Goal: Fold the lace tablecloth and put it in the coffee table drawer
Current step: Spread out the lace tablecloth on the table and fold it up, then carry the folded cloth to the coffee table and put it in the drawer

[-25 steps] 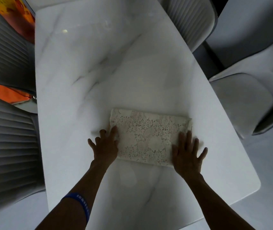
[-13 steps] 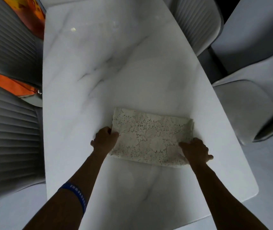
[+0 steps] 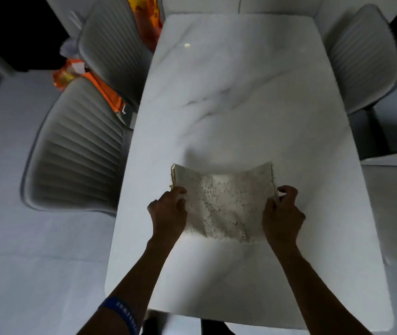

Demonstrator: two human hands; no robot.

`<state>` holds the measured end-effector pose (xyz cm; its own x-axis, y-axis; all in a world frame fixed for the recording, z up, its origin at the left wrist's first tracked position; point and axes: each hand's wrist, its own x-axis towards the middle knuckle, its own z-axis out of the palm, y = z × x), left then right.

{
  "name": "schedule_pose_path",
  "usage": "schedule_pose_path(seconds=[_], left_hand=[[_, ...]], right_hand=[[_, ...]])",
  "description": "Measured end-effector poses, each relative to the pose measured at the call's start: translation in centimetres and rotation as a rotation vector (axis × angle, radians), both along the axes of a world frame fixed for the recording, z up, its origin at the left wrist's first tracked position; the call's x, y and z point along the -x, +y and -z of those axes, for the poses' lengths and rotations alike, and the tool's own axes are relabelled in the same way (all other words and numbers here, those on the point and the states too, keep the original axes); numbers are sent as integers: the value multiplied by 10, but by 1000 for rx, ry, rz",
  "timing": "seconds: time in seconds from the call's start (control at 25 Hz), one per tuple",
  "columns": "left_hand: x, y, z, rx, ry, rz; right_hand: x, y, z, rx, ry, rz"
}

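Both hands, left (image 3: pixel 168 211) and right (image 3: pixel 282 211), grip the folded lace tablecloth (image 3: pixel 224 201) by opposite ends.

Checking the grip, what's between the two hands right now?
The folded lace tablecloth, held at its ends by the left hand and right hand, in the head view.

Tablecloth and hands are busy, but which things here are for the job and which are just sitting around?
For the job:
tablecloth, folded
left hand, gripping one side
right hand, gripping the other side

Just sitting around:
chairs
orange bag
table

The drawer is not in view.
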<state>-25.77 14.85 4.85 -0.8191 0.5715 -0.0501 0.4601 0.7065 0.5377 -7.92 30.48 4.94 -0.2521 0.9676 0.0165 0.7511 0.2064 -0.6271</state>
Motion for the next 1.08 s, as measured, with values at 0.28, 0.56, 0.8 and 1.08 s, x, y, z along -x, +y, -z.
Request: schedule_pose_path(seconds=[0.28,0.56,0.8,1.08], left_hand=[[1,-155,-34,-34,49,-294],[-41,-382,-45,-50,41,-561],[-82,-583,-60,-58,3,-782],[-126,-751,-60,-147,-26,-1184]], right_hand=[[44,-101,-43,-156,44,-324],[80,-315,-57,-249,20,-680],[99,-502,-62,-122,20,-909],[132,-695,-68,-115,-31,-1226]])
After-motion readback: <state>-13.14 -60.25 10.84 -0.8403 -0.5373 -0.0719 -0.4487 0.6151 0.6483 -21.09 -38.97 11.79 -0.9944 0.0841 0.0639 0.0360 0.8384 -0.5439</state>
